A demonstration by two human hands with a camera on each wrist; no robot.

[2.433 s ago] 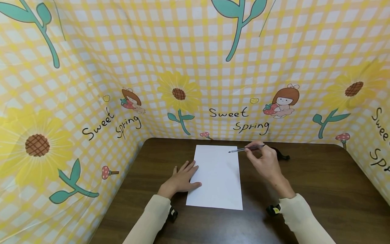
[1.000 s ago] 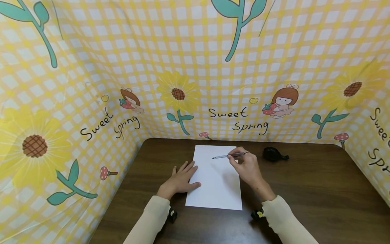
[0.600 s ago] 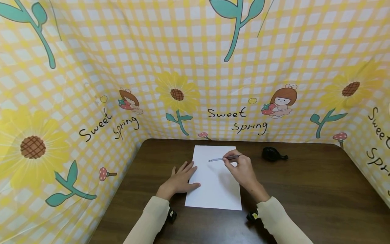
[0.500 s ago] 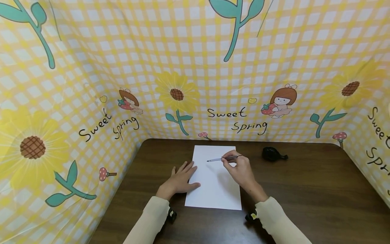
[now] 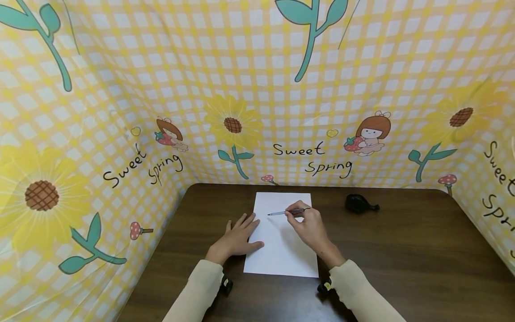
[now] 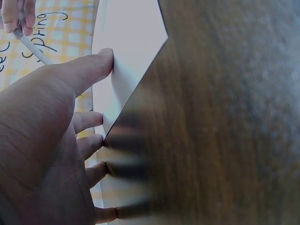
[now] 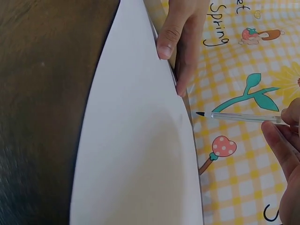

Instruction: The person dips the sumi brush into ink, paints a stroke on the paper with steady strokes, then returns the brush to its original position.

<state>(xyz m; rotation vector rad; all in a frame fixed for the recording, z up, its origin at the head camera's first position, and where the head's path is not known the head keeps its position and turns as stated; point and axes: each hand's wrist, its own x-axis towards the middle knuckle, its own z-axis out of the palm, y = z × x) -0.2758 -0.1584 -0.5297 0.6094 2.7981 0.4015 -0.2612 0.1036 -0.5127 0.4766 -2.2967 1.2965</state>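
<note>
A blank sheet of white paper [image 5: 277, 261] lies on the dark wooden table. My left hand [image 5: 237, 239] rests at the paper's left edge, fingers spread and thumb on the sheet; the left wrist view shows the thumb [image 6: 101, 63] over the paper and the other fingertips along its edge. My right hand [image 5: 310, 227] pinches a slim clear-barrelled pen [image 5: 277, 213] between thumb and fingers, over the paper's upper part. In the right wrist view, the pen's dark tip [image 7: 200, 114] points toward the left hand and appears raised above the sheet.
A glossy black rounded object with a narrow neck [image 5: 360, 204] lies at the back right of the table [image 5: 402, 250]. Yellow checked cloth [image 5: 281, 112] with flower prints hangs behind the table and along both sides.
My right hand has carried the pen left and slightly nearer, from the paper's upper right edge to above the sheet, uncovering the black object. The left hand and paper have stayed put.
</note>
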